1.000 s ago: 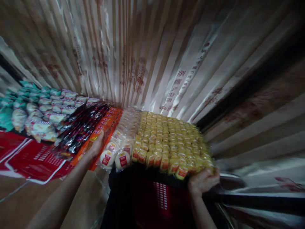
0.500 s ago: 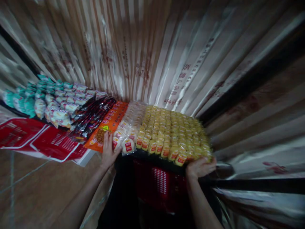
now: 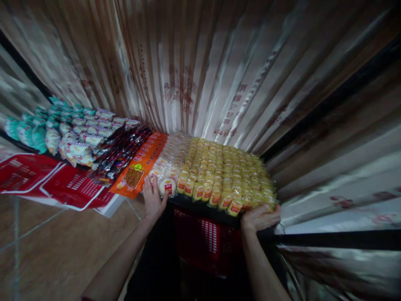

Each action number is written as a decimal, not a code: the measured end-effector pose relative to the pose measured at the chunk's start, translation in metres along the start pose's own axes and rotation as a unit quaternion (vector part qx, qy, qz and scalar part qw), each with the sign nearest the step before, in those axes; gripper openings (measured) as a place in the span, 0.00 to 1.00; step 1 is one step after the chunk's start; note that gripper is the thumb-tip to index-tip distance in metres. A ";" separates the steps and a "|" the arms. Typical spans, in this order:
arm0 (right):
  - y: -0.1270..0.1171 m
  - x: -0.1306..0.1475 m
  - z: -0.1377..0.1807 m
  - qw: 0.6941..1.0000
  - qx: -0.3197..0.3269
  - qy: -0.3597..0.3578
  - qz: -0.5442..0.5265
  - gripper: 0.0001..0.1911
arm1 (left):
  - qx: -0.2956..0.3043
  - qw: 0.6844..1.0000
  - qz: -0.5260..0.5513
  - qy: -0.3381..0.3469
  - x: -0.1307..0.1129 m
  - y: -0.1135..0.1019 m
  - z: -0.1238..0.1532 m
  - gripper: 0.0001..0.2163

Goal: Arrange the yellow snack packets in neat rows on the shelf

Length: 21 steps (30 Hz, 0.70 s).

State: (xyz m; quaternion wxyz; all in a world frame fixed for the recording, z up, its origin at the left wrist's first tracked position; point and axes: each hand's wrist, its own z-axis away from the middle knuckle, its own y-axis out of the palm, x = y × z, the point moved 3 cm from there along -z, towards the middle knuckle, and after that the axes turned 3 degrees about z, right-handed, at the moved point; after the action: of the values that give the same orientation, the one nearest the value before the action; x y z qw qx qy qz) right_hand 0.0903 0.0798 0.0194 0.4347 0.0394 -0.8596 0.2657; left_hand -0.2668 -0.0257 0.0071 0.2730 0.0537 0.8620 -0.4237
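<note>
Rows of yellow wrapped cakes (image 3: 219,171) with red labels lie packed together on a black-edged shelf. To their left sit white round snacks (image 3: 171,177) in clear wrappers. My left hand (image 3: 154,201) rests against the front of the round snacks, fingers spread, thumb at the front pack. At the front right corner of the yellow cakes, my right hand (image 3: 261,217) is bent around the end of the rows. Its fingertips are partly hidden. Left of my left hand lies a flat orange snack bag (image 3: 138,167), close to the fingers.
Dark shiny packets (image 3: 123,152) and green and white snack packs (image 3: 72,129) continue along the shelf to the left. Red printed sheets (image 3: 72,186) hang at its front. A pleated, printed curtain (image 3: 178,83) stands behind. Below the cakes is a red basket (image 3: 206,238).
My left hand has slid right, off the orange bag's edge and along the round snacks. My right hand stays at the corner of the yellow cakes, with a slight shift left in view.
</note>
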 end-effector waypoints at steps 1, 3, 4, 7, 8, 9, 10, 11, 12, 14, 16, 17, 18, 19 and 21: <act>0.000 0.000 0.000 1.000 -0.001 0.000 -0.003 0.27 | 0.001 1.000 0.018 0.004 -0.001 0.001 -0.003 0.34; -0.001 0.001 0.000 1.000 0.002 0.000 -0.009 0.27 | -0.001 0.999 0.049 0.012 -0.003 0.003 -0.010 0.32; -0.001 0.001 0.001 1.000 0.006 0.000 -0.012 0.27 | -0.001 0.998 0.059 0.015 -0.004 0.004 -0.013 0.31; -0.001 0.001 0.001 1.000 0.017 0.002 -0.015 0.26 | 0.003 0.998 0.059 0.019 -0.004 0.009 -0.022 0.29; -0.002 0.001 0.001 1.000 0.017 0.004 -0.016 0.26 | 0.006 0.998 0.052 0.017 -0.004 0.011 -0.024 0.28; -0.002 0.002 0.001 1.000 0.017 0.005 -0.016 0.26 | 0.009 0.999 0.044 0.016 -0.003 0.013 -0.025 0.28; -0.002 0.002 0.000 1.000 0.016 0.007 -0.016 0.26 | 0.011 0.999 0.036 0.015 -0.003 0.015 -0.026 0.28; -0.002 0.002 0.000 1.000 0.015 0.010 -0.016 0.25 | 0.014 0.999 0.030 0.016 -0.002 0.016 -0.026 0.28; -0.002 0.002 0.000 1.000 0.015 0.010 -0.018 0.25 | 0.016 0.999 0.026 0.020 -0.002 0.017 -0.025 0.28; -0.003 0.003 0.000 1.000 0.015 0.007 -0.020 0.25 | 0.019 0.999 0.025 0.025 -0.002 0.018 -0.024 0.28; -0.003 0.004 0.001 1.000 0.014 0.000 -0.019 0.25 | 0.010 0.999 0.024 0.021 -0.002 0.017 -0.022 0.29; -0.003 0.004 0.001 1.000 0.012 -0.003 -0.016 0.26 | 0.001 1.000 0.023 0.016 -0.002 0.016 -0.022 0.30; -0.004 0.004 0.001 1.000 0.010 -0.005 -0.014 0.26 | -0.007 1.000 0.023 0.011 -0.001 0.015 -0.021 0.30; -0.004 0.004 0.001 1.000 0.009 -0.005 -0.013 0.27 | -0.015 1.000 0.022 0.007 0.000 0.013 -0.021 0.30; -0.004 0.004 0.001 1.000 0.009 -0.005 -0.014 0.27 | -0.020 0.999 0.024 0.007 0.001 0.011 -0.021 0.28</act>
State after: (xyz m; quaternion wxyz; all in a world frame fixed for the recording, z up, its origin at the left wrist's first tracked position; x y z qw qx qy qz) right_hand 0.0882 0.0762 0.0240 0.4339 0.0563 -0.8585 0.2675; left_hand -0.2724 -0.0029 0.0089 0.2782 0.0722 0.8706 -0.3994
